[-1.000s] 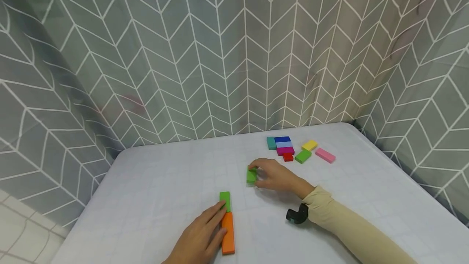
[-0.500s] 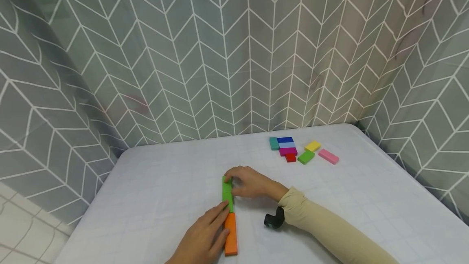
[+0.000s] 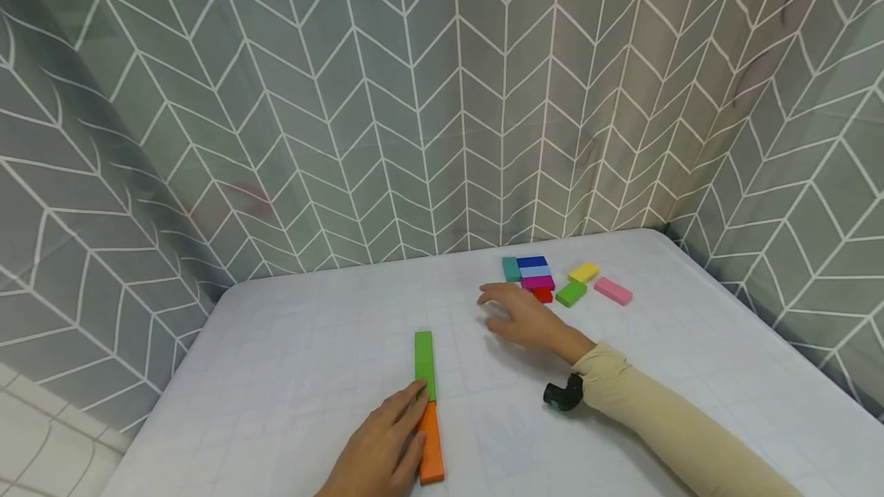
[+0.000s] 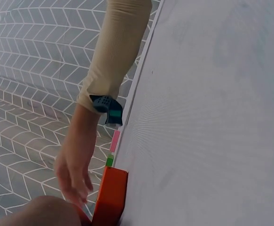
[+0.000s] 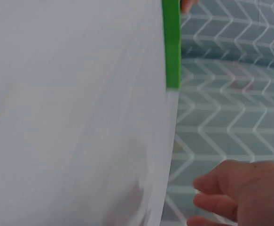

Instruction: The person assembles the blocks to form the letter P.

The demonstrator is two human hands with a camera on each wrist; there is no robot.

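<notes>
Two green blocks [image 3: 424,351] lie end to end in a line with an orange block [image 3: 431,447] at the near end. My left hand [image 3: 380,439] rests along the left side of this row, straight fingers touching near the joint of green and orange. The orange block [image 4: 111,195] stands out close up in the left wrist view. Over the table to the right of the row, my right hand [image 3: 525,317] holds nothing, its thumb apart from its loosely bent fingers. In the right wrist view the green blocks [image 5: 173,52] are away from that hand [image 5: 249,193].
Beyond my right hand are teal [image 3: 511,269], dark blue [image 3: 532,261], light blue [image 3: 534,271], magenta [image 3: 538,282] and red [image 3: 543,295] blocks. Yellow [image 3: 583,272], green [image 3: 571,293] and pink [image 3: 613,291] blocks lie beside them. A patterned curtain [image 3: 442,98] stands behind the white table [image 3: 311,343].
My right hand brought a green block left to the far end of the row, let go of it and moved back right toward the other blocks. The left hand stayed at the row.
</notes>
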